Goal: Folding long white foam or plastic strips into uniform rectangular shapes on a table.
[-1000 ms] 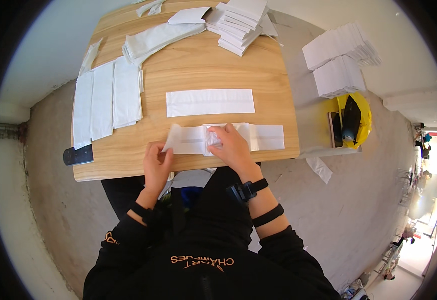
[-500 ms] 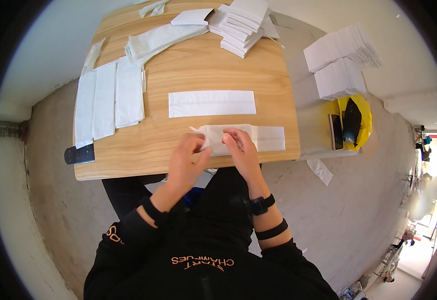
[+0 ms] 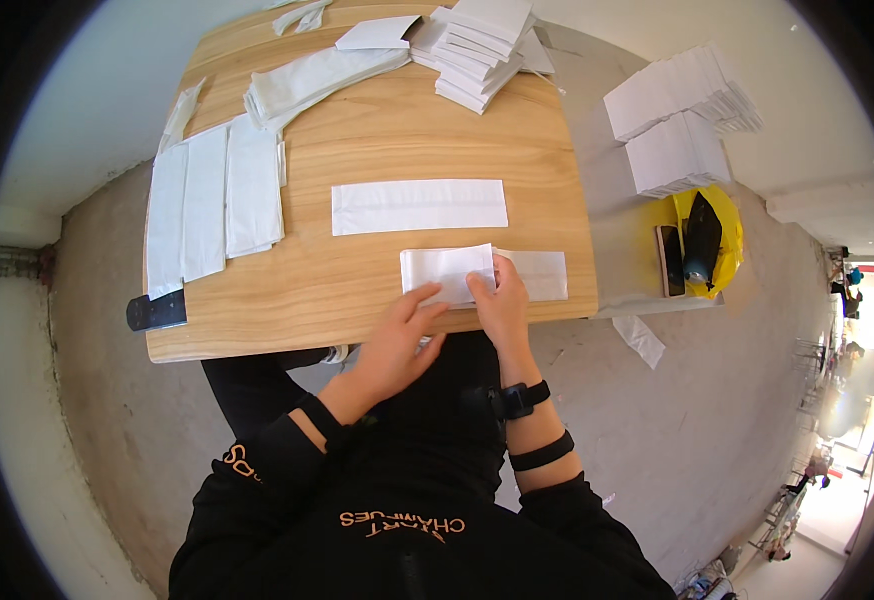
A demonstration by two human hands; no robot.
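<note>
A long white paper sleeve lies across the near edge of the wooden table, its left part folded over into a flat white rectangle (image 3: 437,268). My right hand (image 3: 502,300) is closed at the right end of that folded part, thumb on top and fingers around the edge. The sleeve's unfolded tail (image 3: 549,276) reaches out to the right beyond it. My left hand (image 3: 397,340) is at the fold's lower left, with fingers stretched and apart and the fingertips by the paper's near edge. Just beyond, a second flat white sleeve (image 3: 419,207) lies lengthwise.
White sleeves (image 3: 205,205) lie side by side at the table's left, with a longer bundle (image 3: 322,82) behind. Folded white stacks (image 3: 477,50) sit at the far edge. On the grey surface to the right are more stacks (image 3: 672,150), a phone (image 3: 670,260) and a yellow bag (image 3: 727,240).
The loose left end of the sleeve now lies flat as a neat folded rectangle. My left hand has drawn back toward me and slightly right; my right hand has shifted right to the fold's edge.
</note>
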